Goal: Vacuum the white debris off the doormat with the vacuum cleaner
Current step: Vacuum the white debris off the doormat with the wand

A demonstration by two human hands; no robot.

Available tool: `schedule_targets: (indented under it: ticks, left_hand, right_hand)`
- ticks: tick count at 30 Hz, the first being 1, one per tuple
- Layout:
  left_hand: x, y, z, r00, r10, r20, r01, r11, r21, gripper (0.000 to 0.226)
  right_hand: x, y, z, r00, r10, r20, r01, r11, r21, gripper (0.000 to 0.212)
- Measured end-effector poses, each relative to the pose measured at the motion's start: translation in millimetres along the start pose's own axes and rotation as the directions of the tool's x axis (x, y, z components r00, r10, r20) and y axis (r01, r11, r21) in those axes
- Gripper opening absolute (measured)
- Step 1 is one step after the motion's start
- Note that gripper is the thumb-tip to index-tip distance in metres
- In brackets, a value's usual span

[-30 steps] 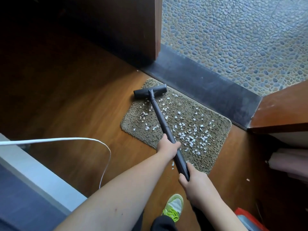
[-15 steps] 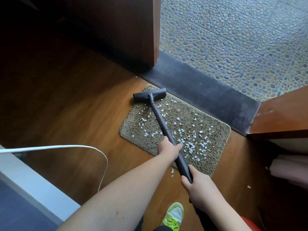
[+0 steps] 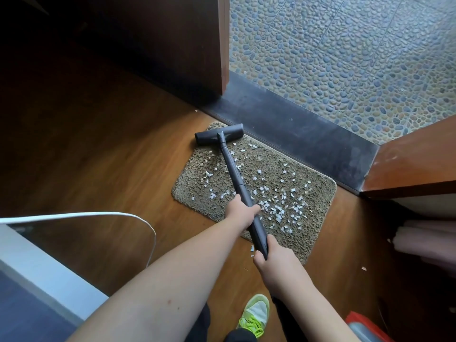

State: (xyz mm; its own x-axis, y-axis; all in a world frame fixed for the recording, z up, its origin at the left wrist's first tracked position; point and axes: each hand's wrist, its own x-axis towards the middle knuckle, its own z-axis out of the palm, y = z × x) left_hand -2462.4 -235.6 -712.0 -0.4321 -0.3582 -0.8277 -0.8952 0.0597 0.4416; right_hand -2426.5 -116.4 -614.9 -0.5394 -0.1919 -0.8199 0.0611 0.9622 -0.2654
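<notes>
A brown shaggy doormat [image 3: 308,193] lies on the wooden floor beside a dark threshold. White debris [image 3: 274,206] is scattered over it, thickest near its middle and front. A black vacuum wand [image 3: 233,171] slants across the mat, and its floor head [image 3: 218,137] rests on the mat's far left corner. My left hand [image 3: 240,209] grips the wand halfway down. My right hand [image 3: 272,261] holds the wand's near end, over the mat's front edge.
A white cable [image 3: 138,218] loops over the floor at left, above a pale ledge [image 3: 37,265]. The dark threshold [image 3: 308,144] and pebble paving [image 3: 345,58] lie beyond the mat. A wooden panel [image 3: 414,166] stands at right. A green shoe [image 3: 255,314] is near the bottom; stray chips [image 3: 364,268] dot the floor.
The mat and vacuum sit slightly lower in view as the camera shifted. The floor head stays at the mat's far left corner and both hands keep their grip.
</notes>
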Motion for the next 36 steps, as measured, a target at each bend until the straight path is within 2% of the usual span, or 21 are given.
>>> schedule_targets:
  ticks: [5,10,19,23,26,28,34,36]
  left_hand:
    - [-6.6,-1.5,-1.6,1.000,-0.003,0.023,0.005,0.998,-0.057,0.039]
    - [-7.0,-8.4,2.8,1.000,0.014,0.003,-0.014,0.999,-0.039,0.052]
    - [-20.2,-18.8,16.3,1.000,0.027,0.016,-0.027,1.000,0.000,0.059]
    - [-25.7,-23.0,21.5,0.999,0.023,0.024,-0.022,1.000,-0.012,0.070]
    - [-27.6,-27.4,25.6,1.000,0.013,0.027,-0.013,1.000,-0.020,0.078]
    - [-28.9,-29.4,27.8,1.000,0.005,0.027,-0.004,1.000,-0.027,0.079]
    - [-34.3,-35.6,36.5,0.999,-0.017,0.034,0.018,1.000,-0.025,0.076]
    - [-37.8,-38.2,40.1,0.999,-0.018,0.037,0.019,0.999,-0.031,0.070]
  right_hand:
    - [-4.7,-0.6,2.9,1.000,-0.003,-0.006,0.003,1.000,-0.006,0.029]
    - [-11.3,1.3,5.7,1.000,-0.007,-0.001,0.007,1.000,-0.017,0.036]
    - [-26.5,16.9,5.9,1.000,0.021,0.013,-0.021,0.999,0.028,0.032]
    - [-31.3,24.2,7.2,0.999,0.027,0.027,-0.028,0.999,0.045,0.029]
    - [-33.0,29.4,9.7,0.999,0.031,0.030,-0.032,0.998,0.046,0.037]
    - [-33.6,32.8,11.4,0.999,0.038,0.030,-0.039,0.998,0.049,0.043]
    - [-42.8,40.7,12.2,0.998,0.049,0.046,-0.053,0.996,0.075,0.044]
    - [-46.2,44.9,12.8,0.998,0.042,0.046,-0.046,0.996,0.079,0.036]
